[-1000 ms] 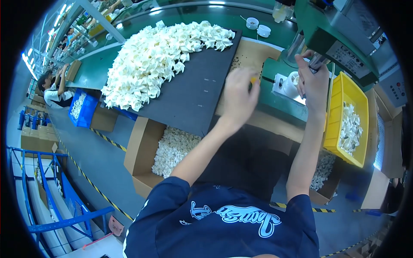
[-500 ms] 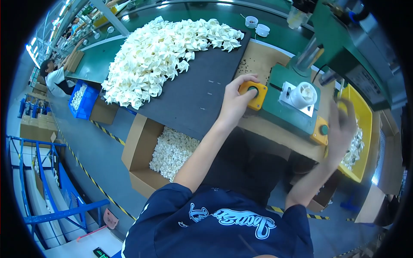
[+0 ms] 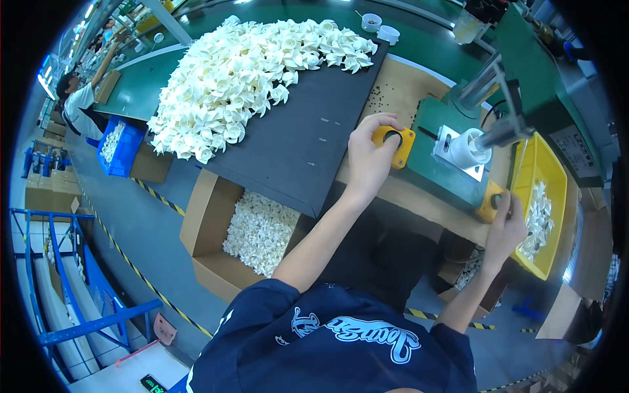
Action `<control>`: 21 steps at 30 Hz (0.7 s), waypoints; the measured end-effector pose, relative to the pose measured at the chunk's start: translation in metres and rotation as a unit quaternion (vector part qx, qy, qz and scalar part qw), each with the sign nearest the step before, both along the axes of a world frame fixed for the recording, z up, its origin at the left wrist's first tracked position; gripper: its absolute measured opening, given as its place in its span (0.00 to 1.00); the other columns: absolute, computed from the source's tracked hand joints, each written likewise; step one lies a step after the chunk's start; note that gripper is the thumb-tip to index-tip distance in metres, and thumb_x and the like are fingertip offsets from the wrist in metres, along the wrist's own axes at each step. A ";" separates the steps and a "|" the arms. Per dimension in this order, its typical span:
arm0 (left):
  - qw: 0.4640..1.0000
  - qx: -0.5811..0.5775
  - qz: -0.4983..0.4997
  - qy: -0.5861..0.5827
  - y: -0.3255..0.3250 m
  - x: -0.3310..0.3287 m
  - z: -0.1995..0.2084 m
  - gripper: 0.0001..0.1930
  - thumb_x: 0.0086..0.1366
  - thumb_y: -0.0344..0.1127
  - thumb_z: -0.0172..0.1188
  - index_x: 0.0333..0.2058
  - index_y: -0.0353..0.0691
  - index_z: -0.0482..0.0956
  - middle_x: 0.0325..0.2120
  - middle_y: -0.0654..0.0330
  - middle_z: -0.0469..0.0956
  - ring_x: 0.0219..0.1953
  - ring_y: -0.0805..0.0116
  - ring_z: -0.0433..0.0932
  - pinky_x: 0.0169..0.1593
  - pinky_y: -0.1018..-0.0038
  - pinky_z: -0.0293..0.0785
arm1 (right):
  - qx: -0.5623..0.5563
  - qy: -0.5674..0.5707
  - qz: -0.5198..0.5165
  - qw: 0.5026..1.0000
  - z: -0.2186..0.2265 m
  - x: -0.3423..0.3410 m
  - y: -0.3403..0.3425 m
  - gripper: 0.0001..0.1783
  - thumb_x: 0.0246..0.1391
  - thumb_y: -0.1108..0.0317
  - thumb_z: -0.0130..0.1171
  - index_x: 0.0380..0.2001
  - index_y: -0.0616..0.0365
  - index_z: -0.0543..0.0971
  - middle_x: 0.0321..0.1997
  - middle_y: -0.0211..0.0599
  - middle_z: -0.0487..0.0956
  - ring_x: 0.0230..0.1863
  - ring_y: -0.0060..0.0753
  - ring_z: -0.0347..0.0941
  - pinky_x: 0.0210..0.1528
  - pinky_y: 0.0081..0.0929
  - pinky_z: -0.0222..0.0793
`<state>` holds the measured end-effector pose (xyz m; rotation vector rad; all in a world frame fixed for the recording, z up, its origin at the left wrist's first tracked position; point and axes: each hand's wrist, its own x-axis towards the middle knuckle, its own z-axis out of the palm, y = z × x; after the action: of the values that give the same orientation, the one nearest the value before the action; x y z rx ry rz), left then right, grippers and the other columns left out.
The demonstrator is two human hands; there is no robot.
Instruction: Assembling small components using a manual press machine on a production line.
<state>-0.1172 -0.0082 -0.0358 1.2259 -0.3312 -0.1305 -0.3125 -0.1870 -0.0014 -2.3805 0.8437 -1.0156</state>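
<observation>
My left hand (image 3: 371,156) is closed round a yellow push-button box (image 3: 405,148), its thumb on the button. My right hand (image 3: 507,230) grips the second yellow push-button box (image 3: 487,202), fingers and thumb over its dark button. Between the two boxes, a white round plastic holder (image 3: 464,152) sits on a metal plate (image 3: 445,139) on the green press base (image 3: 429,171). The grey press ram (image 3: 501,134) is down at the holder's mouth. What lies inside the holder is mostly hidden by the ram.
White petal-shaped plastic parts (image 3: 242,78) are heaped on a black board (image 3: 308,141) at left. Below stands a cardboard box (image 3: 209,252) of small white parts. A yellow bin (image 3: 557,196) with white parts is at right. A co-worker (image 3: 82,105) stands far left.
My right hand has moved down and left from above the yellow bin onto the right button box. The press ram has come down to the white holder. My left hand stays on its box.
</observation>
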 end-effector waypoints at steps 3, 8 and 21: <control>0.954 0.210 0.114 -0.182 0.035 -0.004 0.016 0.12 0.52 0.19 0.56 0.36 0.37 0.81 0.44 0.51 0.78 0.49 0.51 0.76 0.58 0.65 0.69 | 0.327 -0.219 0.006 0.919 -0.016 -0.024 0.032 0.16 0.69 0.61 0.45 0.38 0.64 0.76 0.17 0.37 0.73 0.10 0.22 0.61 0.16 0.17 0.56; 0.717 0.551 0.343 -0.256 0.143 0.046 0.026 0.14 0.55 0.23 0.59 0.41 0.37 0.81 0.43 0.52 0.78 0.53 0.52 0.70 0.56 0.62 0.69 | 0.919 -0.338 0.084 0.183 -0.092 -0.079 0.076 0.14 0.68 0.61 0.42 0.34 0.59 0.73 0.17 0.29 0.66 0.14 0.21 0.59 0.16 0.16 0.56; 0.697 0.594 0.221 -0.336 0.211 0.076 0.006 0.19 0.52 0.20 0.62 0.45 0.38 0.80 0.42 0.55 0.79 0.48 0.54 0.73 0.54 0.64 0.69 | 0.976 -0.135 0.039 0.168 -0.158 -0.039 0.176 0.22 0.66 0.46 0.46 0.33 0.54 0.74 0.21 0.29 0.67 0.17 0.21 0.58 0.18 0.16 0.55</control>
<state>-0.0408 0.2030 -0.0302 2.6270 -0.6072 0.6641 -0.3514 -0.0106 -0.1590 0.1980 0.7083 0.2616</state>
